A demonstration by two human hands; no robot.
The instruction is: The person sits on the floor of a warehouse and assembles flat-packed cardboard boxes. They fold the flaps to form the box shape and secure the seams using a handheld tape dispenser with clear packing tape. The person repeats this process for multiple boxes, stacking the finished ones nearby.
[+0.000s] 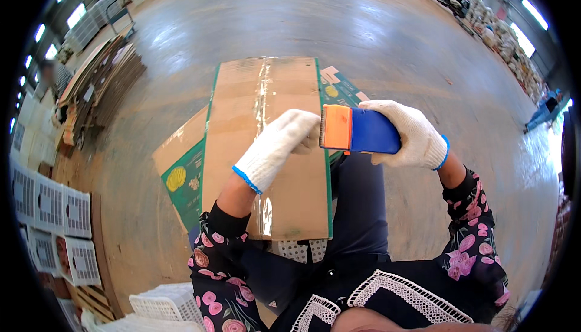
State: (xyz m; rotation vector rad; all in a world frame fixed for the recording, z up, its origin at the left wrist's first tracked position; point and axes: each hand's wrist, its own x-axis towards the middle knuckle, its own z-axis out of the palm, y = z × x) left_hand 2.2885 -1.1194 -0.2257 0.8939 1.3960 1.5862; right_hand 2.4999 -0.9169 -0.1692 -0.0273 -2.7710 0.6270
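Note:
My right hand [411, 132], in a white knit glove with a blue cuff, grips a tape dispenser [372, 131] with a blue body and an orange, toothed front end. My left hand [284, 135], gloved the same way, has its fingers bent together at that toothed edge. What lies between those fingers is hidden. Below both hands a flattened cardboard box [236, 108] lies across my lap, brown with green edges. A strip of shiny clear tape [263, 84] runs down its middle.
More green-printed cardboard [184, 178] sticks out beneath the box. White plastic crates [57, 205] stand at the left, with a white basket [166, 302] near my left elbow. Stacked flat cardboard [100, 90] leans farther off, a person [57, 78] beside it. Another person [544, 111] is at far right.

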